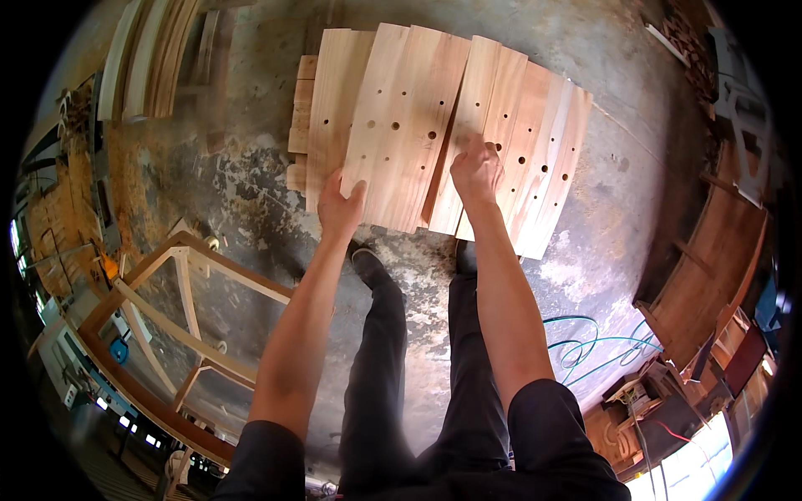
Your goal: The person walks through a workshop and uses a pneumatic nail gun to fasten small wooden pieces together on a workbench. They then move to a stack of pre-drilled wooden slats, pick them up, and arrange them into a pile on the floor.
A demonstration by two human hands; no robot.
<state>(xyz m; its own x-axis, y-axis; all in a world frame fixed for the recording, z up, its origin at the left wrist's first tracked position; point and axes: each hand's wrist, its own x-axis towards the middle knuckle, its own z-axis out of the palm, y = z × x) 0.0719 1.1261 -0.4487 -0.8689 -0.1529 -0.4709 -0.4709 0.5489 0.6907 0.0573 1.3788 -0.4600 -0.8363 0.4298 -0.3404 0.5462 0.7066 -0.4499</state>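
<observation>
Several pale wooden boards (401, 179) with drilled holes lie side by side in front of me, in an uneven, overlapping row. My left hand (341, 207) is at the near end of the left boards, thumb on top and fingers by the edge, gripping a board there. Over the boards further right, my right hand (477, 174) is closed, its fingers curled down near a hole. What those fingers hold, if anything, is hidden and slightly blurred. A narrow dark gap runs between the left and right groups of boards.
Shorter wood pieces (302, 117) stick out under the boards' left side. A wooden frame (200, 292) on casters stands at left. Green hose (585, 341) coils on the stained concrete floor (259, 179) at right. More planks (150, 63) stand far left.
</observation>
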